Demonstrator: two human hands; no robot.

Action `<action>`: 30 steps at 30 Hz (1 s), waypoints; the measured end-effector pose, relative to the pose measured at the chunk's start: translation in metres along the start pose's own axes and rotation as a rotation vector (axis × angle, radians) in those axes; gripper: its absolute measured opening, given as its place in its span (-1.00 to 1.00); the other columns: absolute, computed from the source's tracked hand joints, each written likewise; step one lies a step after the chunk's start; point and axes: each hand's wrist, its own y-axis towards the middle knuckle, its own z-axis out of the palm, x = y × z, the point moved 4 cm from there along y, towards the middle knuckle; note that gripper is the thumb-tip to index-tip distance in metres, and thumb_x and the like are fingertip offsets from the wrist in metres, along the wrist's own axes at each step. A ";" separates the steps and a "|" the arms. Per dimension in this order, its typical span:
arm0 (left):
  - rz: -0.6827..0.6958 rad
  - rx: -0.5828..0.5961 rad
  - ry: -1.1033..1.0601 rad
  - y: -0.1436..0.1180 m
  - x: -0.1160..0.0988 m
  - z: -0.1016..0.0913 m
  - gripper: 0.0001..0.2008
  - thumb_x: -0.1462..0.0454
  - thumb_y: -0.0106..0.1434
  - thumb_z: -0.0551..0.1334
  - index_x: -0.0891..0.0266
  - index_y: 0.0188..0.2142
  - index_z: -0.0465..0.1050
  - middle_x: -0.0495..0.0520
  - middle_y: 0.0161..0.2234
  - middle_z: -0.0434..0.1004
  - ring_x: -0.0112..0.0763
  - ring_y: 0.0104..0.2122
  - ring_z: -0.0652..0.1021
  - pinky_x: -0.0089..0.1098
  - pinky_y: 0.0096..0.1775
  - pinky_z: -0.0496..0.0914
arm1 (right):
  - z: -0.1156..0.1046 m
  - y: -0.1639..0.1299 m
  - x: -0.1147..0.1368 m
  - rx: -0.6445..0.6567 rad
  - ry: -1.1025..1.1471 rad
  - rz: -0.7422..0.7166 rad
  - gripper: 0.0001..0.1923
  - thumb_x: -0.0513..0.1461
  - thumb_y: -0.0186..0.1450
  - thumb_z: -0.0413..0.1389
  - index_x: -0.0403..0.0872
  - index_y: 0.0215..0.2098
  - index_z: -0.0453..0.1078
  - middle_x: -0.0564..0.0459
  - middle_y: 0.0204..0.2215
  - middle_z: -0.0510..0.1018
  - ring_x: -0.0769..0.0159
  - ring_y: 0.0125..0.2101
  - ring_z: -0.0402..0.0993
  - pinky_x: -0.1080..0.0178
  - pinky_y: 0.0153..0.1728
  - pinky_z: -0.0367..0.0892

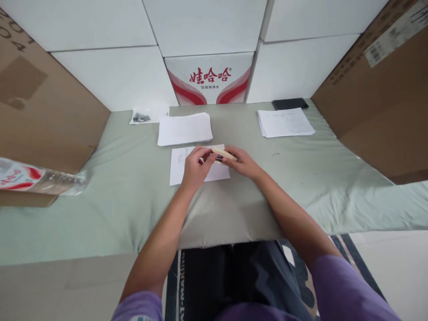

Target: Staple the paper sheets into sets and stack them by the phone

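- Left hand pinching the near end of a pale, flat stapler-like tool, fingers closed on it.
- Right hand gripping its far end, at 3 o'clock from the left.
- Resting over a single sheet on the table; paper stack at 12 o'clock.
- Best kept flat and square to the sheet's corner, pressed firmly from above.
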 end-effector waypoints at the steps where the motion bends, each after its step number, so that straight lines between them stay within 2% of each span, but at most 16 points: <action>1: 0.005 0.006 -0.003 0.000 0.000 0.000 -0.78 0.10 0.34 0.29 0.19 -0.32 0.56 0.03 -0.34 0.47 -0.45 -0.37 0.46 -0.47 -0.46 0.28 | 0.001 0.000 -0.001 -0.019 -0.015 -0.001 -0.57 0.14 0.35 0.08 -0.06 -0.28 0.35 0.08 -0.41 0.40 0.33 -0.38 0.28 0.29 -0.34 0.18; 7: 0.006 0.009 -0.103 0.001 0.004 0.001 -0.76 0.08 0.35 0.29 0.21 -0.27 0.55 0.06 -0.23 0.45 -0.49 -0.36 0.51 -0.53 -0.51 0.37 | 0.007 -0.002 -0.004 -0.130 -0.024 -0.011 -0.52 0.20 0.36 0.04 -0.03 -0.29 0.30 0.06 -0.39 0.40 0.28 -0.35 0.31 0.24 -0.29 0.23; 12: -0.030 0.038 -0.205 -0.002 0.009 0.009 -0.71 0.04 0.33 0.29 0.22 -0.21 0.56 0.08 -0.20 0.45 -0.50 -0.38 0.54 -0.55 -0.55 0.44 | -0.007 -0.004 -0.001 -0.250 -0.025 0.034 -0.49 0.24 0.38 -0.03 0.00 -0.21 0.31 0.03 -0.33 0.41 0.23 -0.31 0.34 0.18 -0.24 0.29; 15: -0.040 0.025 -0.243 -0.005 0.012 0.014 -0.70 0.02 0.34 0.28 0.22 -0.21 0.54 0.06 -0.21 0.43 -0.49 -0.36 0.56 -0.54 -0.52 0.49 | -0.011 -0.005 0.001 -0.279 -0.052 0.031 -0.49 0.24 0.39 -0.02 0.00 -0.20 0.32 0.02 -0.32 0.42 0.23 -0.31 0.35 0.17 -0.21 0.31; 19: -0.044 -0.004 -0.238 -0.007 0.015 0.016 -0.70 0.02 0.34 0.28 0.21 -0.21 0.53 0.04 -0.20 0.41 -0.53 -0.37 0.55 -0.50 -0.41 0.57 | -0.008 -0.006 -0.006 -0.412 0.002 0.068 -0.47 0.26 0.40 -0.09 0.01 -0.21 0.30 0.00 -0.29 0.43 0.21 -0.27 0.37 0.15 -0.21 0.35; 25: -0.061 0.025 -0.285 -0.008 0.015 0.019 -0.76 0.08 0.32 0.29 0.21 -0.25 0.49 0.03 -0.23 0.41 -0.50 -0.37 0.58 -0.46 -0.38 0.59 | -0.007 -0.007 -0.014 -0.525 0.132 0.075 -0.49 0.26 0.40 -0.08 0.03 -0.15 0.30 0.00 -0.29 0.42 0.25 -0.31 0.38 0.18 -0.28 0.39; 30: -0.011 0.111 -0.291 -0.014 0.009 0.023 -0.83 0.14 0.33 0.28 0.20 -0.27 0.45 0.02 -0.27 0.40 -0.48 -0.36 0.57 -0.43 -0.35 0.59 | -0.009 -0.006 -0.014 -0.609 0.117 0.113 -0.38 0.31 0.41 -0.28 0.07 0.01 0.22 -0.05 -0.25 0.40 0.22 -0.33 0.40 0.17 -0.34 0.40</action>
